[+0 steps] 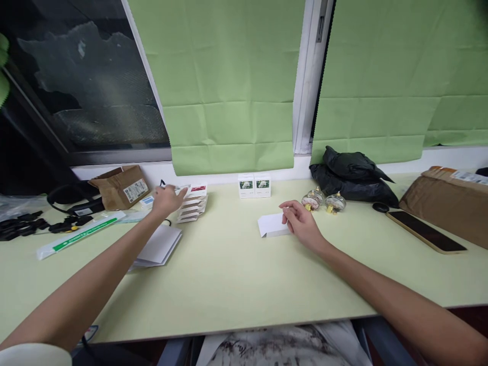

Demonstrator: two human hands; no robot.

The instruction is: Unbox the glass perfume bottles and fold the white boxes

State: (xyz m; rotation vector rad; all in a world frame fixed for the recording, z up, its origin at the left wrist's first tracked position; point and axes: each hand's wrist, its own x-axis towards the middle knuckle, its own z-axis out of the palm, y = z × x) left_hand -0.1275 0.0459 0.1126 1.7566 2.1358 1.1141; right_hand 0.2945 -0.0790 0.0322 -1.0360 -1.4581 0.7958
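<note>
My left hand (168,201) reaches to the back left, beside a stack of small flat cartons (191,207) with a red-flowered picture on top. Its fingers are bent and partly hidden, so whether they grip anything is unclear. Below my left forearm lies a pile of white folded sheets (162,244). On the right, my right hand (303,223) has its fingers curled over the right end of a small white carton (271,225), which looks flat with a folded edge. Two upright white boxes with flower pictures (254,186) stand at the back middle.
Several ornate glass bottles (335,203) stand beyond my right hand, before black plastic bags (354,178). A phone (425,232) and a brown parcel (452,203) lie far right. At left are an opened cardboard box (121,187), a green-striped plastic packet (82,236) and black straps (26,223).
</note>
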